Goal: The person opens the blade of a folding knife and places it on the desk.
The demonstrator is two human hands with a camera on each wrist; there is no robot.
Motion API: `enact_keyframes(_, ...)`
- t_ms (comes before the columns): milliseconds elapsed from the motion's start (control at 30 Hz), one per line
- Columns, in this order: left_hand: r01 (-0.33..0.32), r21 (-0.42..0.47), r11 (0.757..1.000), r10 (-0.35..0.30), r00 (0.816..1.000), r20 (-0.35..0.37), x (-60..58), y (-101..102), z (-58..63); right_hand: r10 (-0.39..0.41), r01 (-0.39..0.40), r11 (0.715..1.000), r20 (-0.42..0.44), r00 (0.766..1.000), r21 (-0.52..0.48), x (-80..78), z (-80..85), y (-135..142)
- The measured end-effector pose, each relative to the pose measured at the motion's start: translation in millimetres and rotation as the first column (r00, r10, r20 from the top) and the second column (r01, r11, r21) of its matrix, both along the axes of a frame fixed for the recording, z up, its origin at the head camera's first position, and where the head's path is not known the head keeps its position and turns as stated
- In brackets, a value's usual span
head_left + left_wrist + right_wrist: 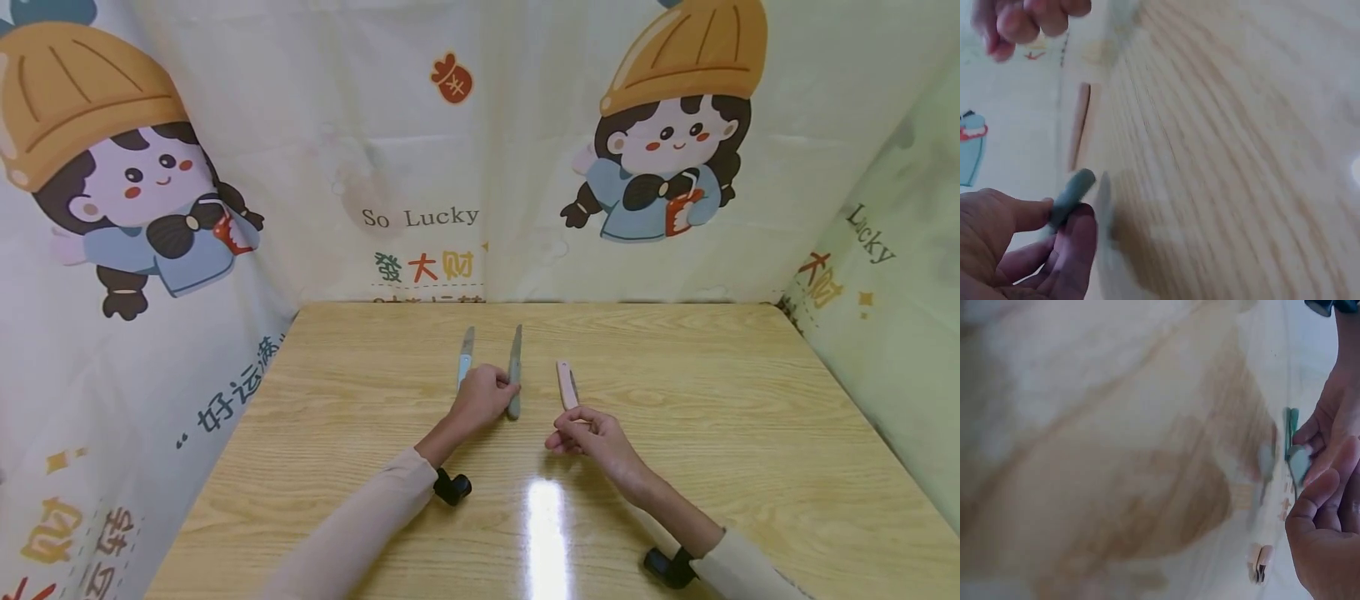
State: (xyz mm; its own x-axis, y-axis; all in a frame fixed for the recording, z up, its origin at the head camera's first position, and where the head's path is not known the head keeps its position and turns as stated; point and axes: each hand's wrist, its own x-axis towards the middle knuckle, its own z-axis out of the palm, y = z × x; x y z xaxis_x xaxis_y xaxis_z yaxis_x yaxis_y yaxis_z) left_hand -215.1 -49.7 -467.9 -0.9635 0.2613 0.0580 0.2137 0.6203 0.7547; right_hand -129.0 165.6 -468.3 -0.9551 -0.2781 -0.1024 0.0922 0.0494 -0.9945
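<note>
My left hand [480,393] pinches the grey-green handle of a knife [515,375] between thumb and fingers; its blade points to the far side of the table. In the left wrist view the butt of that handle [1075,195] sticks out past the fingertips. Just left of the hand lies a knife with a light blue handle [465,363], its lower end hidden by the hand. A pink folding knife [566,383], apparently folded, lies farther right. Close in front of it my right hand [596,446] hovers with loosely curled fingers, holding nothing.
The wooden table [360,358] reaches back to a printed cloth [525,167] hung behind and along both sides. Bright glare [546,533] lies on the near tabletop. A small black camera [452,487] sits at the left wrist, another black camera [667,568] at the right.
</note>
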Motion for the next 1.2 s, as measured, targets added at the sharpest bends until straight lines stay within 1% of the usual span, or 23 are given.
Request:
enact_keyframes(67, -0.037, -0.018, 0.999, 0.037, 0.999, 0.0, -3.1, 1.8, -2.6, 0.001, -0.001, 1.0, 0.002, 1.0, -0.008, 0.4, -1.3, 0.0)
enact_keyframes(100, -0.052, -0.04, 0.998, 0.052, 0.999, -0.005, -4.3, 2.7, -3.4, -0.001, 0.001, 1.0, 0.001, 1.0, -0.012, 0.7, -1.7, 0.0)
enact_keyframes(167, -0.064, -0.102, 0.993, 0.061, 0.998, -0.036, -6.5, 4.3, -4.5, -0.013, 0.013, 1.0, -0.005, 1.0, -0.017, 1.2, -1.9, 0.4)
enact_keyframes(267, -0.063, -0.206, 0.976, 0.046, 0.995, -0.085, -8.8, 6.2, -5.0, -0.029, 0.029, 0.999, -0.009, 1.0, -0.018, 2.1, -0.9, 1.1)
enact_keyframes(300, -0.059, -0.232, 0.971, 0.036, 0.994, -0.101, -9.4, 6.5, -5.1, -0.033, 0.033, 0.999, -0.009, 0.999, -0.017, 2.4, -0.5, 1.4)
enact_keyframes(367, -0.049, -0.26, 0.964, 0.021, 0.994, -0.109, -10.2, 7.1, -5.2, -0.035, 0.035, 0.999, -0.007, 0.999, -0.015, 2.9, 0.1, 1.9)
enact_keyframes(500, -0.035, -0.28, 0.959, 0.005, 0.994, -0.107, -11.8, 7.1, -5.9, -0.03, 0.03, 0.999, -0.003, 1.0, -0.015, 3.7, 0.3, 2.7)
enact_keyframes(700, -0.019, -0.339, 0.94, -0.013, 0.996, -0.092, -12.6, 6.1, -6.0, -0.043, 0.043, 0.999, -0.005, 0.999, -0.015, 5.2, -1.4, 3.8)
enact_keyframes(833, -0.007, -0.344, 0.939, -0.017, 0.998, -0.066, -13.6, 5.0, -5.9, -0.035, 0.035, 0.999, -0.002, 0.999, -0.011, 6.1, -1.8, 4.2)
enact_keyframes(933, 0.004, -0.353, 0.936, -0.03, 0.997, -0.066, -14.2, 5.0, -5.7, -0.031, 0.031, 0.999, -0.009, 0.999, -0.009, 6.5, -1.4, 4.5)
enact_keyframes(1067, 0.005, -0.378, 0.926, -0.038, 0.996, -0.081, -14.2, 5.5, -5.7, -0.031, 0.031, 0.999, -0.015, 0.999, -0.011, 6.2, -1.5, 4.2)
enact_keyframes(1200, 0.002, -0.373, 0.928, -0.034, 0.996, -0.079, -14.0, 5.7, -5.2, -0.024, 0.023, 1.0, -0.019, 1.0, -0.009, 4.5, -2.7, 4.9)
